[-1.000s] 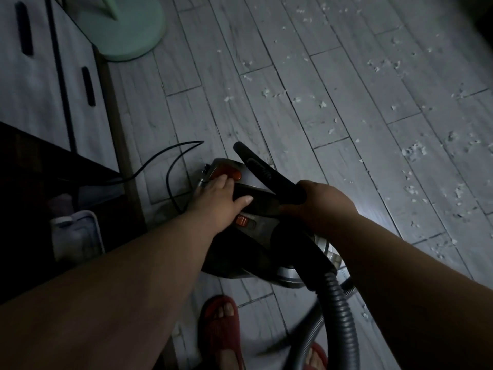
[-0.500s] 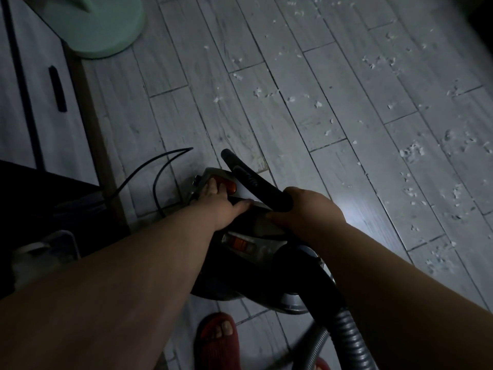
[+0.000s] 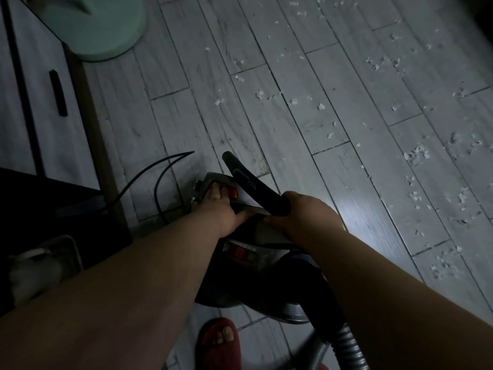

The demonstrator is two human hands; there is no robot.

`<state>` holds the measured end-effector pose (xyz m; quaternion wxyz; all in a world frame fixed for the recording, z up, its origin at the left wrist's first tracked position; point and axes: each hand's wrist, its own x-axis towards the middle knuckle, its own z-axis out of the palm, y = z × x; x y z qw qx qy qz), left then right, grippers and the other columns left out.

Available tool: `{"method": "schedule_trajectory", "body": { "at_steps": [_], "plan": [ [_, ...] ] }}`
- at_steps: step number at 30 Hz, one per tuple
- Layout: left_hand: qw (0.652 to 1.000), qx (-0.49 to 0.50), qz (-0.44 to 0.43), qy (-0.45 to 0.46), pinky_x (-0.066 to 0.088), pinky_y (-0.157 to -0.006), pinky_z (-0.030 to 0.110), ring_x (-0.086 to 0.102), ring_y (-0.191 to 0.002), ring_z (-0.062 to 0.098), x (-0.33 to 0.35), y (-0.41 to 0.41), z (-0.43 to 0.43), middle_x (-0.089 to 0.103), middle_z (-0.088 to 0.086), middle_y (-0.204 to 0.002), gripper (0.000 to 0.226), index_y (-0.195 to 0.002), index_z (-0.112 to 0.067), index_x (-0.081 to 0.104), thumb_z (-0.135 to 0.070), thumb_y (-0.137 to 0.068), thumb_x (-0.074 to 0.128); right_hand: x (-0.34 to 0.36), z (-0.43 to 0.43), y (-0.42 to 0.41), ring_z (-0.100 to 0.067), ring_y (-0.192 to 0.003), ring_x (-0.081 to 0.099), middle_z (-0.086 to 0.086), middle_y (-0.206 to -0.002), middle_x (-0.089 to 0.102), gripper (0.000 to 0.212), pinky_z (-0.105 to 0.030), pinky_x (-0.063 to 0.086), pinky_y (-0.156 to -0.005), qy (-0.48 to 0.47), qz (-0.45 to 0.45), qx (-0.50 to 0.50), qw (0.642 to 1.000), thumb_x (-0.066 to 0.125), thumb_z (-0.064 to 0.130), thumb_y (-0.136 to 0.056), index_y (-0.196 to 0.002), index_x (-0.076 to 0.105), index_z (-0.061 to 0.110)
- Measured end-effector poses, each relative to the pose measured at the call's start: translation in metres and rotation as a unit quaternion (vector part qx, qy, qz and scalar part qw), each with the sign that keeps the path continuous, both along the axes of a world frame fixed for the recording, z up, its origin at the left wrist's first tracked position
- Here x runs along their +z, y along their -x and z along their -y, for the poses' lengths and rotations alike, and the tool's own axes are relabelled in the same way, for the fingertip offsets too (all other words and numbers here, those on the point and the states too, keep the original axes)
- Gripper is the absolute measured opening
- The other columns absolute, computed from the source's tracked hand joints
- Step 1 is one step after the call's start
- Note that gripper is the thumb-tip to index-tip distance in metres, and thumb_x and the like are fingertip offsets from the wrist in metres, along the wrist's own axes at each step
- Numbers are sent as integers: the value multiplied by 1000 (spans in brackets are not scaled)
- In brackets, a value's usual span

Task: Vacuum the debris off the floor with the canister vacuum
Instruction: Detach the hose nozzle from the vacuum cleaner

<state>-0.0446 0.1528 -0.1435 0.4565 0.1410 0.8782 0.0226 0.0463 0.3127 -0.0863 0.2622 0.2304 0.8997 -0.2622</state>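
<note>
The canister vacuum point(image 3: 253, 284) sits on the pale plank floor point(image 3: 266, 116) directly below the person, between both forearms and just ahead of a foot in a red slipper point(image 3: 218, 345). The left hand point(image 3: 226, 209) lies flat on the top of the canister, its fingers stretched out onto a red button point(image 3: 233, 192) and grasping nothing. The right hand point(image 3: 306, 217) is clenched round the lower end of a black curved handle point(image 3: 250, 180) that rises over the canister. A ribbed grey hose point(image 3: 352, 345) leaves the body at lower right, and a black cord point(image 3: 160, 177) loops on the floor to its left. White debris point(image 3: 416, 156) is scattered across the boards to the right, well apart from the machine. At lower left a pale basket point(image 3: 74, 252) holds something light, too dark to identify. A green round base point(image 3: 101, 30) stands beside a white cabinet point(image 3: 21, 102).
</note>
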Motion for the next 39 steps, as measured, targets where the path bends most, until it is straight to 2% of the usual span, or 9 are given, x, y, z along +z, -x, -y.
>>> {"method": "schedule_trajectory", "body": {
  "at_steps": [5, 10, 16, 20, 22, 26, 33, 35, 39],
  "plan": [
    [998, -53, 1, 26, 8, -119, 47, 0, -147, 24, 2, 7, 1, -14, 1, -159, 100, -150, -21, -9, -79, -79, 30, -4, -4, -2, -19, -82, 60, 7, -84, 60, 32, -31, 48, -70, 0, -2, 3, 1000, 63, 53, -78, -97, 54, 30],
    [998, -52, -2, 30, 9, -119, 48, -1, -147, 25, -1, 8, -4, -15, 3, -159, 101, -150, -22, -12, -78, -79, 34, -5, -5, -1, -20, -85, 61, 5, -88, 61, 34, -37, 53, -78, 8, -5, -2, 1000, 64, 52, -77, -101, 56, 29],
    [1000, 12, 17, 12, 8, -120, 45, -3, -147, 24, 3, 6, -5, -16, 0, -158, 96, -151, -21, -4, -77, -81, 32, 6, -5, -6, -20, -88, 61, 4, -94, 62, 36, -38, 53, -82, 20, -7, 2, 1000, 64, 52, -79, -106, 55, 29],
    [999, 40, -2, -17, 11, -119, 40, -1, -147, 25, 21, -9, -14, -15, -2, -159, 86, -152, -21, 0, -69, -87, 32, 23, -11, -18, -17, -83, 60, 8, -85, 59, 33, -33, 51, -74, 32, -13, -13, 999, 65, 50, -77, -101, 54, 31],
    [999, 38, 2, -31, 15, -118, 38, 3, -147, 26, 37, -19, -20, -12, -2, -159, 85, -152, -20, 1, -67, -89, 31, 35, -16, -28, -16, -79, 58, 10, -78, 54, 31, -30, 48, -68, 40, -22, -30, 999, 66, 52, -76, -95, 51, 32],
    [996, 43, -7, -72, 20, -114, 36, 13, -145, 26, 80, -44, -35, -2, -2, -160, 76, -152, -18, 11, -61, -92, 33, 68, -28, -55, -10, -70, 54, 12, -73, 52, 33, -26, 41, -60, 60, -51, -80, 994, 69, 53, -75, -96, 52, 33],
    [993, 42, -27, -108, 12, -117, 32, 8, -147, 21, 172, -125, -52, -1, -5, -160, 69, -151, -21, 15, -53, -94, 37, 147, -40, -133, -19, -75, 62, 4, -77, 62, 34, -37, 51, -70, 160, -108, -191, 962, 74, 47, -74, -96, 61, 25],
    [991, 53, -20, -120, 13, -119, 35, 10, -147, 21, 195, -151, -57, 1, -5, -160, 67, -151, -21, 16, -51, -95, 37, 164, -42, -160, -18, -77, 61, 3, -79, 62, 32, -34, 50, -70, 172, -112, -206, 957, 75, 44, -75, -97, 61, 25],
    [983, 77, -17, -163, 8, -120, 33, 7, -147, 18, 238, -207, -70, 6, -5, -160, 63, -151, -20, 18, -44, -97, 40, 191, -49, -216, -11, -63, 57, 8, -69, 59, 24, -24, 42, -56, 195, -131, -253, 939, 75, 43, -77, -87, 57, 31]
  ]
}}
